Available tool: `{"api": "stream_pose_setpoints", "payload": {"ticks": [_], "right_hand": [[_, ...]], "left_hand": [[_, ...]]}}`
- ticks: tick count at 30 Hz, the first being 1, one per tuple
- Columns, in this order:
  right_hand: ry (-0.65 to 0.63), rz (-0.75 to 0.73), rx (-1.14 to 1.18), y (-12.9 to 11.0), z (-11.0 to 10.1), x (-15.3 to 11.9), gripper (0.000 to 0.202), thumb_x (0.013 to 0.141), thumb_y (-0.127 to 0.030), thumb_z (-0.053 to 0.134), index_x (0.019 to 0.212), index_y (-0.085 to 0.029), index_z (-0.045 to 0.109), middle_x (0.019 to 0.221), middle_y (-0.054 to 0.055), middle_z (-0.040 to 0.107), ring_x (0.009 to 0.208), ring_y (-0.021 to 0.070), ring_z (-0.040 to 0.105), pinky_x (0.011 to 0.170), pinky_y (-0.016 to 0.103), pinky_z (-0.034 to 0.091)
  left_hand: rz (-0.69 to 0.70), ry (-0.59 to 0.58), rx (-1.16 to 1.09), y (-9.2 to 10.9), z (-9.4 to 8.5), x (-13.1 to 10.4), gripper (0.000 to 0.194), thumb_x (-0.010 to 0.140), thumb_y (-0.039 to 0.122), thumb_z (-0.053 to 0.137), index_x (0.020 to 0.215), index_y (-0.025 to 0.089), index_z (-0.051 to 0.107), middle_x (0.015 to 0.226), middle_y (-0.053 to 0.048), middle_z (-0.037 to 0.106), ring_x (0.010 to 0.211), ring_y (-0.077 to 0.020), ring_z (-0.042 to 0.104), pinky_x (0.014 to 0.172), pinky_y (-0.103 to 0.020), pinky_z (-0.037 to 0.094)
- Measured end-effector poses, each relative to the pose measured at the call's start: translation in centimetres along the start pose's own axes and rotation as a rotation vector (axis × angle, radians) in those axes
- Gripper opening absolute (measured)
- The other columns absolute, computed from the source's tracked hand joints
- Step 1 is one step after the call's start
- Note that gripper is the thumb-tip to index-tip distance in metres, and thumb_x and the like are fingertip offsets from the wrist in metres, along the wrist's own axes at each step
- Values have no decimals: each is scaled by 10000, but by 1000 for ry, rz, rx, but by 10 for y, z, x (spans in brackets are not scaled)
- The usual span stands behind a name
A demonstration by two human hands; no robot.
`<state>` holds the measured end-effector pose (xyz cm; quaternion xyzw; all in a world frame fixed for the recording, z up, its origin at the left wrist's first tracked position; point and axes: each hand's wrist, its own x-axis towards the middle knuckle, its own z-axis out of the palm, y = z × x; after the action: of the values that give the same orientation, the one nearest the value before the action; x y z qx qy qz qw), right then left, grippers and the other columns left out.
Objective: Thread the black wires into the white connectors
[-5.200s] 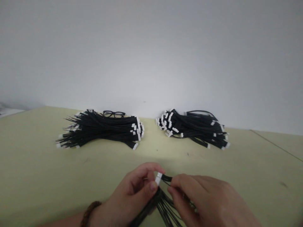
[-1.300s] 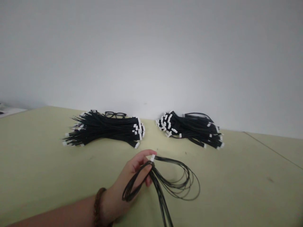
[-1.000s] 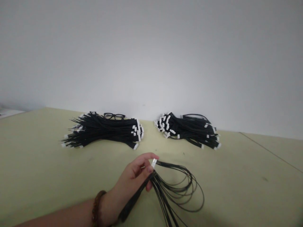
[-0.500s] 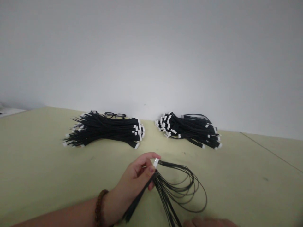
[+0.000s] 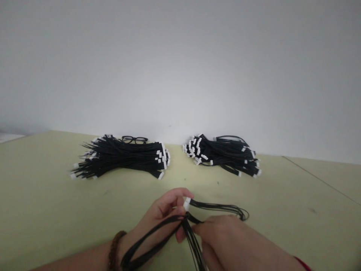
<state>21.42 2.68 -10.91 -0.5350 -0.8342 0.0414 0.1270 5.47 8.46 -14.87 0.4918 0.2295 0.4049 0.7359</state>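
Note:
My left hand (image 5: pixel 166 214) pinches a white connector (image 5: pixel 187 203) between thumb and index finger. Thin black wires (image 5: pixel 220 206) run from that connector and loop out to the right. A black cable loop (image 5: pixel 143 241) bends down over my left palm and wrist, and more strands hang below the fingers. My right hand (image 5: pixel 222 237) is closed on black wires just right of my left fingers; its fingertips are partly hidden.
A large pile of black cables with white connectors (image 5: pixel 126 157) lies at the back left, with black-framed glasses (image 5: pixel 134 140) behind it. Another cable pile (image 5: pixel 222 153) lies at the back right, near the wall (image 5: pixel 180 67).
My right hand has come up from the bottom edge onto the wires. The black cable end at my left palm is now a bent loop, and the right-hand wire loops are flatter.

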Motion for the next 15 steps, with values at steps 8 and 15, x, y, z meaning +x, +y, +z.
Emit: {"api": "stream_pose_setpoints", "payload": {"ticks": [8,15], "right_hand": [[-123,87,324,-4,-23,11,293,789,-108,437,663,-223,675,542,-56,616,474,86,520,434,187,303],[27,90,222,-5,-13,13,205,721,-100,501,599,-205,629,505,-46,577,426,89,463,436,204,288]], "left_hand": [[-48,78,-42,11,9,-8,309,762,370,701,992,201,581,544,47,496,475,-63,413,466,-176,280],[33,20,7,3,-1,0,289,782,406,674,979,212,588,560,68,452,426,-45,406,423,-171,270]]}}
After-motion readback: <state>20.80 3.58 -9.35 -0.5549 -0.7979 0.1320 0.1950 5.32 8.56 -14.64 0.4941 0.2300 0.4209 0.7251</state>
